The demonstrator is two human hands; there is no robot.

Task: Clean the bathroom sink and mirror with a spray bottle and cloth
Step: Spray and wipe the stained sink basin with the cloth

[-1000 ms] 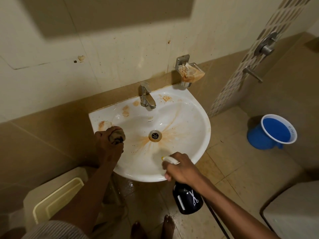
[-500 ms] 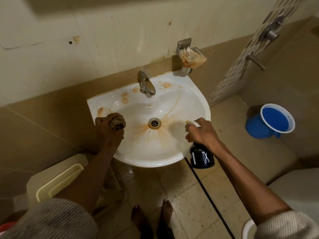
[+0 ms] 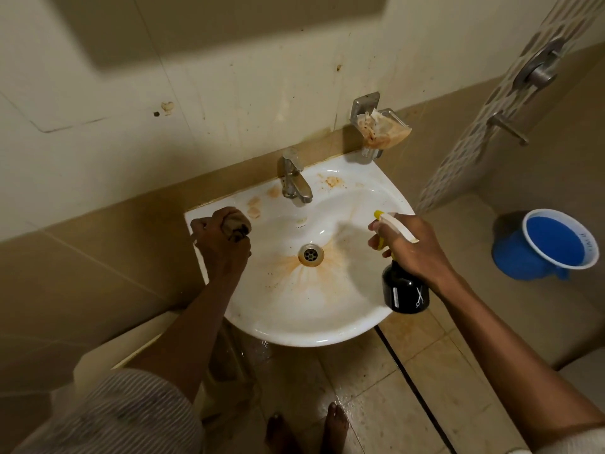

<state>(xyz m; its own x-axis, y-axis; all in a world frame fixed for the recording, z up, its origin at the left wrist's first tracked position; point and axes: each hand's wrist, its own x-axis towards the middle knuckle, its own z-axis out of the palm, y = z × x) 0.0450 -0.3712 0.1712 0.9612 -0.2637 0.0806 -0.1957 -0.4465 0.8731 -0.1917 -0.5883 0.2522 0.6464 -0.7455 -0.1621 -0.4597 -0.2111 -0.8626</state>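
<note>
White ceramic, marked with orange-brown stains, makes the sink (image 3: pixel 294 329) that is fixed to the tiled wall in the head view. The stains spread out like rays from the metal drain (image 3: pixel 310 254) in the middle of the bowl, and some more spots lie on the back ledge on both sides of the metal tap (image 3: pixel 293 181).

The left hand (image 3: pixel 222 245) rests on the left rim of the sink. Its fingers are curled tightly around a bunched brownish cloth (image 3: pixel 236 223), which sticks out from the top of the fist. The right hand (image 3: pixel 413 244) is over the right side of the bowl and grips the neck of a spray bottle (image 3: pixel 405 291). The bottle has a black body with a small scissors sign, and a white and yellow head whose nozzle points toward the left, into the bowl. Fingers are wrapped at the trigger; I cannot tell if it is pressed.

On the wall above the right corner of the sink there is a metal soap holder (image 3: pixel 366 108) with a crumpled stained wrapper (image 3: pixel 383 132) in it. On the floor at the right stands a blue mug (image 3: pixel 553 245) with a white rim. Two bare feet (image 3: pixel 334 427) stand on the wet floor tiles below the sink.
</note>
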